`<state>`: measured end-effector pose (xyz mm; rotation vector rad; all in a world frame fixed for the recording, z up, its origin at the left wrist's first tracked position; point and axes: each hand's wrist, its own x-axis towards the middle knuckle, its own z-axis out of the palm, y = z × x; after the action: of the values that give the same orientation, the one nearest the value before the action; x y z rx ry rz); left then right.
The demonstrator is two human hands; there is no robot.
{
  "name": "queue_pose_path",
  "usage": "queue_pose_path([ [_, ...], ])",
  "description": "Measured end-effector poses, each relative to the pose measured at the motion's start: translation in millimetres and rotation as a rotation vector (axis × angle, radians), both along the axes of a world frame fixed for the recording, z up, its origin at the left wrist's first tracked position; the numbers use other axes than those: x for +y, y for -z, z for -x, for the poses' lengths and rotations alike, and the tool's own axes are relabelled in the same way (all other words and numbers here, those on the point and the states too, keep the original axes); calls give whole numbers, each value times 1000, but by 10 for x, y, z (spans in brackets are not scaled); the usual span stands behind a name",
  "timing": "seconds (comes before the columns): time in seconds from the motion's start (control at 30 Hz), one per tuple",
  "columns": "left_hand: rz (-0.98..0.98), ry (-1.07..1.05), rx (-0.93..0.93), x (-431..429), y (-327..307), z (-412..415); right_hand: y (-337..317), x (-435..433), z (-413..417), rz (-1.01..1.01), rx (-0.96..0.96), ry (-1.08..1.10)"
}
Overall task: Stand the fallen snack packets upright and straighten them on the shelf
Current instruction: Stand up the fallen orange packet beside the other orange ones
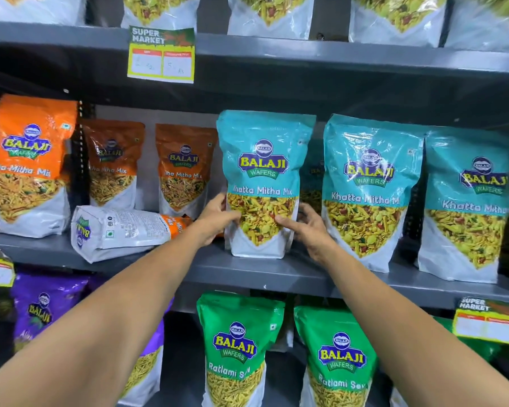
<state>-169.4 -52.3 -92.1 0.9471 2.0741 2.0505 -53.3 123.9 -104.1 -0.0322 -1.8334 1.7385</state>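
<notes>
Left hand [218, 214] and right hand [307, 227] gripped an upright teal packet [262, 183] by both sides on the middle shelf [247, 271], orange packet [124, 229] lay fallen just left, teal neighbours stood right

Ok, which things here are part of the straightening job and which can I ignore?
In the job:
- teal packet, upright, held by left hand and right hand
- orange packet, lying on its side

Ignore:
- price tag
- green packets below
- purple packet
</notes>
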Motion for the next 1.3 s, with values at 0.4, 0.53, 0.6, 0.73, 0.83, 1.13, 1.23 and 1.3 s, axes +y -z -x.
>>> queue_pose_path([
  [0.4, 347, -358, 316, -872, -401, 487, 105, -522, -27, -1077, 448, 816],
  [0.53, 830, -503, 400, -1558, -635, 802, 64, -1239, 173, -895, 221, 620],
  [0.6, 1022, -351, 183, -1782, -664, 910, -73, -1602, 252, -453, -211, 293],
  [0.73, 1076, -80, -167, -2072, -654, 1157, -173, -1959, 473, 25, -674, -151],
  [0.83, 1038, 41, -247, -2159, -587, 1319, -154, -2024, 613, 185, -614, -129],
  [1.13, 845, 275, -229, -2128, -411, 1360, -214, -2244, 1034, 51, -746, 33],
  [1.23, 685, 177, -83, -2173, -500, 1251, -346, -2364, 1026, 57, -584, 74],
  [1.3, 509, 112, -25, -2201, -558, 1196, -478, -2384, 1019, 63, -401, 141],
])
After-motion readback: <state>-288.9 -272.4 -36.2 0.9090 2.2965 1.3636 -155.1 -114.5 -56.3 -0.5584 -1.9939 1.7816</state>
